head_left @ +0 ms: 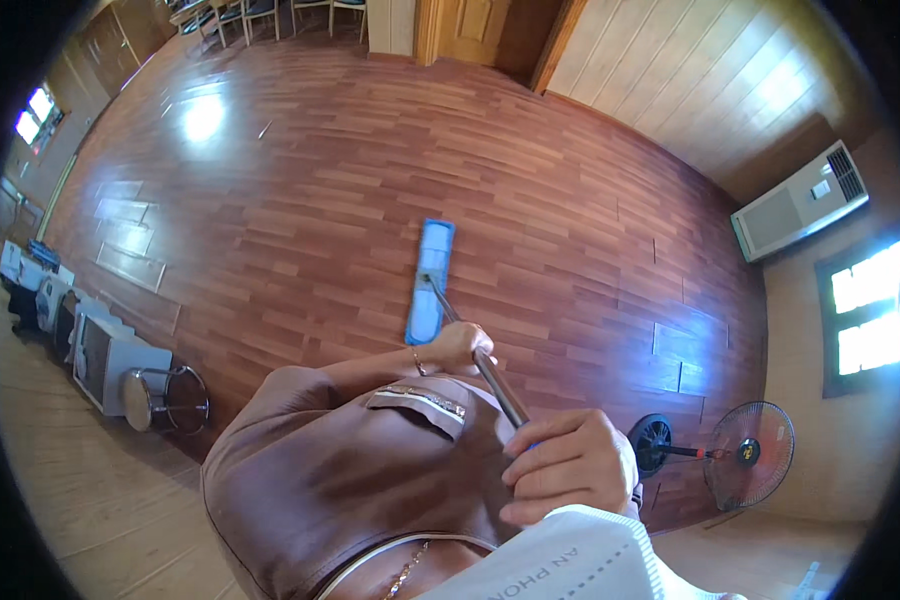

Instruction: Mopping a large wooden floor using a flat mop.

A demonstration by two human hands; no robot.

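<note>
A flat mop (436,242) with a long blue pad lies on the wood-plank floor ahead of me, and its metal handle (498,385) slants up toward my body. My left hand (455,345) is wrapped round the handle lower down, closer to the pad. Higher up, near the handle's top end, my right hand (570,465) is closed on it. The fingers of both hands curl round the pole. Part of the handle's upper end is hidden by my right hand.
To the right stands a pedestal fan (750,452) with a black round base (651,445). A tall white air conditioner (800,202) stands by the far right wall. On the left are a round stool (138,400) and a white cabinet (120,365). Chairs (260,12) line the far left.
</note>
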